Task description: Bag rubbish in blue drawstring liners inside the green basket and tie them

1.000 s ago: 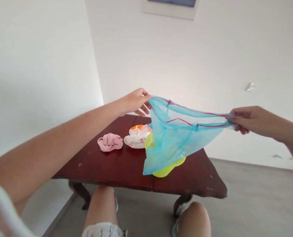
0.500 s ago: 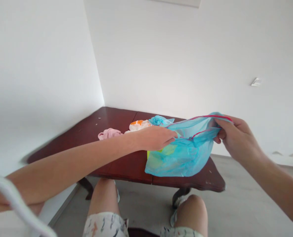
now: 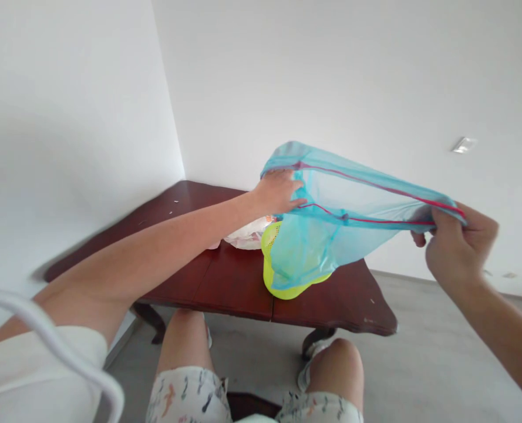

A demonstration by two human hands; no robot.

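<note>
A thin, see-through blue drawstring bag (image 3: pixel 344 238) with a red drawstring is stretched wide between my hands. My right hand (image 3: pixel 461 244) grips the right end of its mouth. At the other end, my left hand (image 3: pixel 278 191) holds the rim, with the thumb and some fingers showing inside the opening. The bag's lower part hangs in front of and over a yellow-green plastic basket (image 3: pixel 268 273) with a perforated wall. Much of the basket is hidden behind the bag.
The basket stands on a dark red-brown wooden table (image 3: pixel 238 288) against white walls. A crumpled white plastic bag (image 3: pixel 246 235) lies behind my left forearm. A white cable (image 3: pixel 67 346) crosses the lower left. My knees are by the table's front edge.
Both hands have risen, the right one also moving outward, pulling the bag's mouth wider. The bag has lifted, uncovering more of the basket. My left forearm now hides more of the items behind it.
</note>
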